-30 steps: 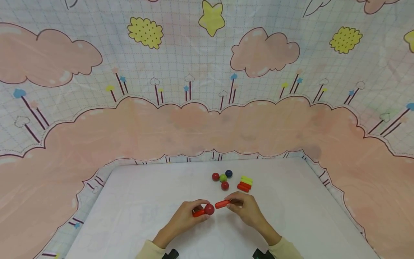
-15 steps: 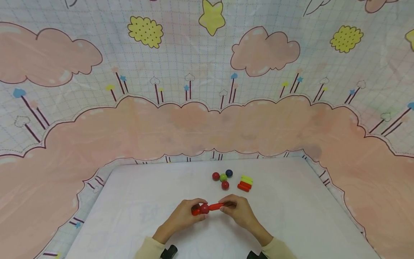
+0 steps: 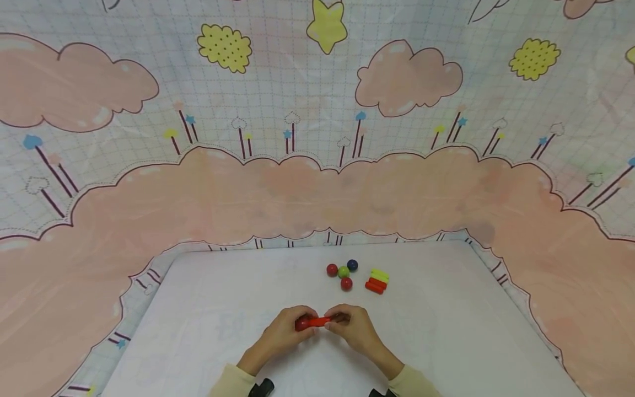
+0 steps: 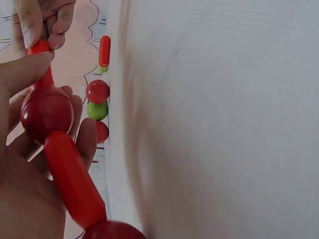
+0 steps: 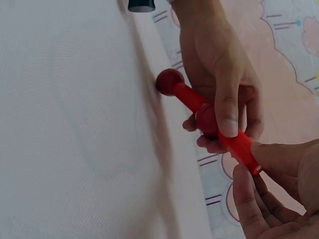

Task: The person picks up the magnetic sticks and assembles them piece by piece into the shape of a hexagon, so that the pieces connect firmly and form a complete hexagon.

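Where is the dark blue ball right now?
In the head view, the dark blue ball sits on the white table beyond the right hand, just behind and right of the green ball, left of the yellow sticks.

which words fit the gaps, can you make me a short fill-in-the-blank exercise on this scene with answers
The left hand holds a row of glossy red rods and round red balls, with ____ balls in all.
The right hand pinches a faceted rod coloured ____.
On the white tabletop, the loose round ball farthest from the hands is dark ____.

Missing words: two; red; blue
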`<control>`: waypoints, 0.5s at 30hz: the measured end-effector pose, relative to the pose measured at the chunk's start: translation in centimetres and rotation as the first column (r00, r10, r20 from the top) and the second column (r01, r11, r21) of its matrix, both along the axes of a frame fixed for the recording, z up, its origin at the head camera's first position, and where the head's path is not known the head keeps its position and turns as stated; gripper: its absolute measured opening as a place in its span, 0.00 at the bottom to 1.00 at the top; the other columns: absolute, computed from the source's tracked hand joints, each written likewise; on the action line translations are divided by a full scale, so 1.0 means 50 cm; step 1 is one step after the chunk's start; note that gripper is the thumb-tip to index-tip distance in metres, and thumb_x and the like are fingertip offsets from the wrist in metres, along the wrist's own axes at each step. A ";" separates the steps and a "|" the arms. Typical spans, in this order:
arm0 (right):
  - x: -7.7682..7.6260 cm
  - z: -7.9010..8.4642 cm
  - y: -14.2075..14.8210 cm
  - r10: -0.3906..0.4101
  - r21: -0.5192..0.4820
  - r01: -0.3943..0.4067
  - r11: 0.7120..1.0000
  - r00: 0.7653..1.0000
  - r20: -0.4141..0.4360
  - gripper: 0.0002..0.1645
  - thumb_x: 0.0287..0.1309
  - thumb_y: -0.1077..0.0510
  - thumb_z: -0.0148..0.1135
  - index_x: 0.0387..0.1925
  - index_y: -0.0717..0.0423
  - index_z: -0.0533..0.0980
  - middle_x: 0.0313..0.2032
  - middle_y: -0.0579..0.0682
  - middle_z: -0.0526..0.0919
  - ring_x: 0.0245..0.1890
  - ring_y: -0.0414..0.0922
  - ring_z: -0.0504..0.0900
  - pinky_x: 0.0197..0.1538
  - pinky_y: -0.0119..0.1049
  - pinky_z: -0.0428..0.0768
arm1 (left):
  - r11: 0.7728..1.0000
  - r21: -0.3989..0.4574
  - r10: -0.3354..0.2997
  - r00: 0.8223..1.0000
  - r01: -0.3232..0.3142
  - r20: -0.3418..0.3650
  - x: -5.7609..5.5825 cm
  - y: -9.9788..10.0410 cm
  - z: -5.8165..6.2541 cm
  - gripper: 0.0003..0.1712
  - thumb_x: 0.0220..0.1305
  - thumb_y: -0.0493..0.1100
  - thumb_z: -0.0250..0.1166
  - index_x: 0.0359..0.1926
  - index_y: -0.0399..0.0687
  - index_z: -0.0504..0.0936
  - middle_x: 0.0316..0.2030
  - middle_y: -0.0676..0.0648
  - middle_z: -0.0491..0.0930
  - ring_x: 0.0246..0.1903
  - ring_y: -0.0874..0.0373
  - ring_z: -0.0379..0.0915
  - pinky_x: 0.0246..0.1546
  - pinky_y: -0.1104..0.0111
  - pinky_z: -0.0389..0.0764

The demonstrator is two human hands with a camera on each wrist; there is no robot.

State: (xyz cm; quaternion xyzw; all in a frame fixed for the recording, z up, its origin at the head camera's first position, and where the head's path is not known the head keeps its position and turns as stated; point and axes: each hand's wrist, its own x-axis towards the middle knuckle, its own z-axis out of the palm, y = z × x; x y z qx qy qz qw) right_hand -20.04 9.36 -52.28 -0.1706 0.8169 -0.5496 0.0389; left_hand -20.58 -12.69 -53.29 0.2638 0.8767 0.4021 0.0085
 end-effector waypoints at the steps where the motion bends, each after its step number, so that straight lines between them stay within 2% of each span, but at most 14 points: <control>1: 0.000 0.000 -0.001 0.001 -0.001 -0.001 1.000 1.000 0.000 0.11 0.52 0.63 0.72 0.40 0.59 0.83 0.36 0.53 0.87 0.32 0.36 0.82 0.38 0.25 0.82 | 1.000 0.004 -0.001 1.000 0.001 -0.004 0.001 0.001 0.001 0.13 0.59 0.41 0.71 0.45 0.54 0.82 0.40 0.55 0.84 0.36 0.68 0.72 0.39 0.74 0.74; 8: -0.008 0.008 0.007 -0.022 0.040 0.023 0.999 1.000 -0.013 0.12 0.55 0.60 0.71 0.42 0.60 0.83 0.38 0.53 0.87 0.35 0.37 0.82 0.40 0.23 0.80 | 1.000 -0.007 0.011 1.000 -0.011 -0.005 0.001 0.005 0.000 0.12 0.59 0.41 0.71 0.44 0.56 0.83 0.39 0.56 0.84 0.36 0.67 0.72 0.40 0.73 0.74; 15: -0.030 0.022 0.033 -0.157 0.045 0.160 0.986 0.986 -0.061 0.11 0.56 0.60 0.70 0.41 0.59 0.82 0.36 0.49 0.86 0.38 0.43 0.83 0.41 0.24 0.80 | 0.998 -0.028 0.056 0.995 -0.053 0.085 0.003 0.001 0.006 0.13 0.59 0.45 0.71 0.46 0.57 0.83 0.40 0.56 0.83 0.37 0.65 0.71 0.39 0.72 0.73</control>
